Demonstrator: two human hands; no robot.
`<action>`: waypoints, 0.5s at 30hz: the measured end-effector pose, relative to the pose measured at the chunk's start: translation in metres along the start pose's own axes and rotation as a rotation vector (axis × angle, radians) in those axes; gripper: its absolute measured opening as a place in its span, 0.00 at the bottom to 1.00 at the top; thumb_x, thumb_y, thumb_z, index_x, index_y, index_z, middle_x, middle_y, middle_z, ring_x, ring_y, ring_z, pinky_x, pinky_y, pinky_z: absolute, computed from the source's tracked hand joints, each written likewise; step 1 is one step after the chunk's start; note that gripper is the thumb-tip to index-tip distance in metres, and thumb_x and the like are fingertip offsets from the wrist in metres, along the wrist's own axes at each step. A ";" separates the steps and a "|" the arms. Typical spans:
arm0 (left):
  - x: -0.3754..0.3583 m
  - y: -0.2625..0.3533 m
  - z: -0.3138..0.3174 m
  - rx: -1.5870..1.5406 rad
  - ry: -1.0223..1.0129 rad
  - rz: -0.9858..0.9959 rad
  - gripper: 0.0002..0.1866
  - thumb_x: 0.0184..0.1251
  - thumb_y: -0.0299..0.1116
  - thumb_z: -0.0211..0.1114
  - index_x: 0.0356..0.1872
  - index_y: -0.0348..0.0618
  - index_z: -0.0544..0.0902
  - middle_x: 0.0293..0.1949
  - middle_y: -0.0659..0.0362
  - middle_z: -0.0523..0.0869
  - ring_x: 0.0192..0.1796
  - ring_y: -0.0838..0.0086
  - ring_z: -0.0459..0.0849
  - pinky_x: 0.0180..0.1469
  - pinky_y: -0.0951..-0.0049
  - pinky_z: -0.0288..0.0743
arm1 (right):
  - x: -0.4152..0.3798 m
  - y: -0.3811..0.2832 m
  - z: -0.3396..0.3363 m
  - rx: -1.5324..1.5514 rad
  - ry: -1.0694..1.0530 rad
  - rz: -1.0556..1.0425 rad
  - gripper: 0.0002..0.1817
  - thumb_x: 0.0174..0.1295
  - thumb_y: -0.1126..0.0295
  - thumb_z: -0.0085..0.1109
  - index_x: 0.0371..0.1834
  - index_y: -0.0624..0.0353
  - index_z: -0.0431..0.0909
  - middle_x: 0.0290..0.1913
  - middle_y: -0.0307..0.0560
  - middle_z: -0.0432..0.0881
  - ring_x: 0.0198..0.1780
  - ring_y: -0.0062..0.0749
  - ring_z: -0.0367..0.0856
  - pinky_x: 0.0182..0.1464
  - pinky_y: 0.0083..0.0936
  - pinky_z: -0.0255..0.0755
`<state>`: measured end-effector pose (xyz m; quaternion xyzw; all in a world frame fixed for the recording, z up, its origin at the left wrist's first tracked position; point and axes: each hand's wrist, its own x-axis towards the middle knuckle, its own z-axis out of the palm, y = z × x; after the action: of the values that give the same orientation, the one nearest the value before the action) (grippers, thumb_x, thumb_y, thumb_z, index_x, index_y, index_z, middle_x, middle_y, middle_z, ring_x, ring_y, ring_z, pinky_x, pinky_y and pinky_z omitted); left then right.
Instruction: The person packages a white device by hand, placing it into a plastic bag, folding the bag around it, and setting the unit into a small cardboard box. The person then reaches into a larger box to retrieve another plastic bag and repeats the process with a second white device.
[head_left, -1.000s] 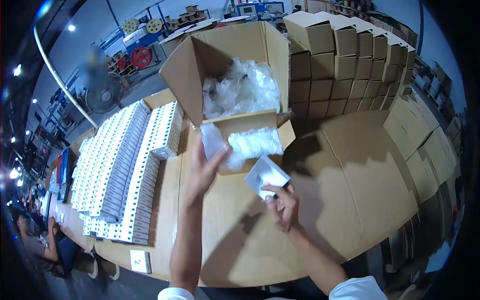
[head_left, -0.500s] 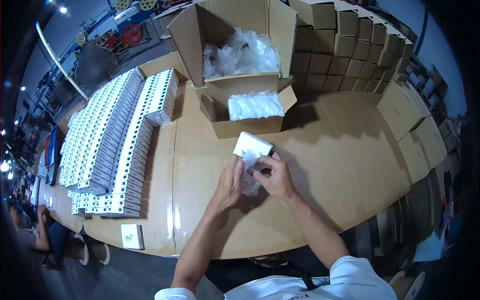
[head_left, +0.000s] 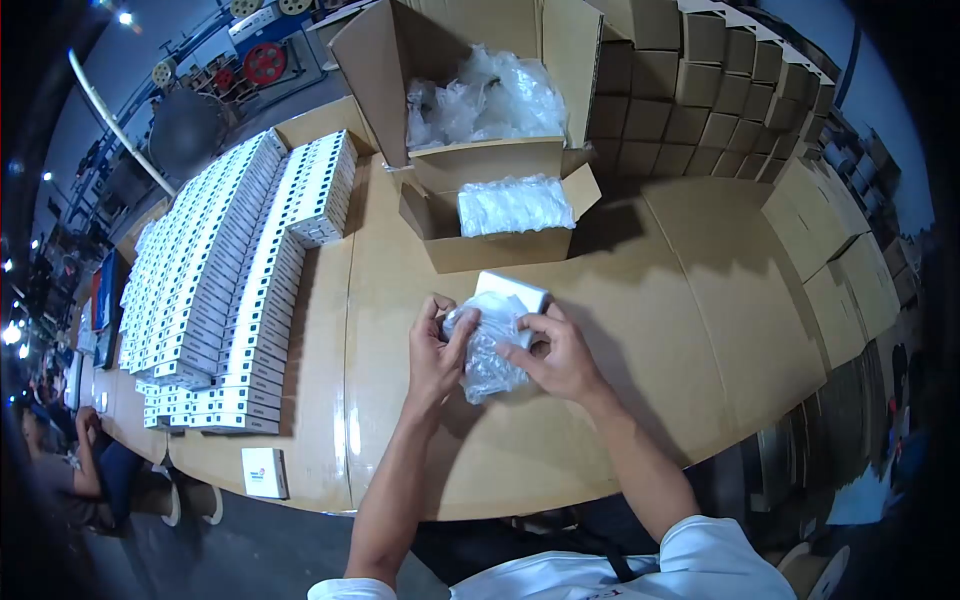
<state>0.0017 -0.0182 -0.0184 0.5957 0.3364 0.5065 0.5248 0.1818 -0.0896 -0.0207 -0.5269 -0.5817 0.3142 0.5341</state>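
A small white box [head_left: 513, 288] is partly inside a clear bubble-wrap bag [head_left: 490, 350] in front of me. My left hand [head_left: 440, 347] pinches the left edge of the bag between thumb and fingers. On the other side, my right hand [head_left: 553, 350] grips the bag and the box's lower right part. Just beyond them stands an open carton [head_left: 500, 252] holding bubble-wrapped items [head_left: 515, 206]. Behind it, a larger open carton [head_left: 370, 85] holds loose clear bags [head_left: 490, 100].
Long stacks of white boxes [head_left: 225, 280] cover the table's left side. A single white box [head_left: 264, 473] lies at the front left edge. Brown cartons [head_left: 655, 75] are piled at the back right, more cartons [head_left: 830, 260] at right. A person [head_left: 85, 465] is at far left.
The bag has been spread out and now covers the lower part of the white box. My left hand has shifted left, its fingers further from the box.
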 end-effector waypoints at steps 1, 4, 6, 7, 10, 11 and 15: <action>0.000 -0.001 0.000 0.012 -0.012 0.001 0.11 0.73 0.27 0.68 0.39 0.44 0.71 0.28 0.66 0.79 0.29 0.89 0.72 0.27 0.84 0.63 | -0.001 0.002 0.001 -0.045 -0.007 0.005 0.18 0.63 0.61 0.73 0.41 0.68 0.84 0.50 0.54 0.78 0.45 0.35 0.85 0.43 0.29 0.81; 0.001 0.019 -0.004 -0.019 0.003 -0.082 0.14 0.68 0.23 0.71 0.40 0.43 0.70 0.33 0.61 0.83 0.25 0.88 0.74 0.23 0.84 0.64 | -0.001 0.005 0.000 0.021 0.054 0.073 0.13 0.65 0.67 0.70 0.39 0.70 0.83 0.42 0.51 0.79 0.41 0.30 0.83 0.41 0.30 0.79; 0.003 0.031 -0.010 -0.031 0.041 -0.119 0.14 0.68 0.22 0.70 0.40 0.42 0.70 0.36 0.59 0.83 0.22 0.87 0.73 0.20 0.83 0.64 | 0.004 -0.004 -0.013 0.123 0.098 0.170 0.13 0.67 0.68 0.67 0.37 0.70 0.82 0.40 0.49 0.79 0.38 0.27 0.81 0.39 0.29 0.77; 0.006 0.022 -0.015 -0.045 0.063 -0.031 0.13 0.68 0.20 0.68 0.41 0.42 0.70 0.38 0.57 0.82 0.18 0.86 0.71 0.16 0.83 0.62 | 0.006 0.009 -0.021 0.026 0.066 0.164 0.14 0.71 0.67 0.64 0.36 0.70 0.83 0.37 0.45 0.79 0.36 0.21 0.79 0.38 0.24 0.74; 0.011 0.007 -0.029 -0.028 0.093 0.229 0.17 0.61 0.16 0.69 0.49 0.40 0.76 0.50 0.53 0.80 0.39 0.79 0.81 0.37 0.77 0.76 | 0.007 0.016 -0.022 0.330 0.118 0.250 0.15 0.73 0.65 0.62 0.36 0.69 0.83 0.35 0.41 0.81 0.36 0.18 0.77 0.39 0.19 0.70; 0.008 0.006 -0.032 0.231 0.000 0.331 0.20 0.57 0.17 0.71 0.51 0.41 0.78 0.53 0.52 0.80 0.45 0.75 0.80 0.44 0.72 0.76 | 0.005 0.015 -0.022 0.416 0.119 0.288 0.14 0.73 0.66 0.62 0.36 0.68 0.84 0.35 0.40 0.82 0.36 0.18 0.77 0.40 0.19 0.71; -0.002 0.049 -0.015 0.858 -0.290 0.614 0.32 0.42 0.19 0.74 0.56 0.47 0.84 0.63 0.54 0.78 0.64 0.59 0.75 0.65 0.58 0.70 | 0.006 0.008 -0.015 0.603 0.139 0.371 0.12 0.73 0.66 0.61 0.37 0.65 0.84 0.33 0.38 0.83 0.37 0.17 0.77 0.40 0.19 0.71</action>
<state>-0.0196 -0.0265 0.0275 0.8909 0.2477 0.3662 0.1038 0.1991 -0.0852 -0.0232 -0.4625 -0.3198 0.5267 0.6376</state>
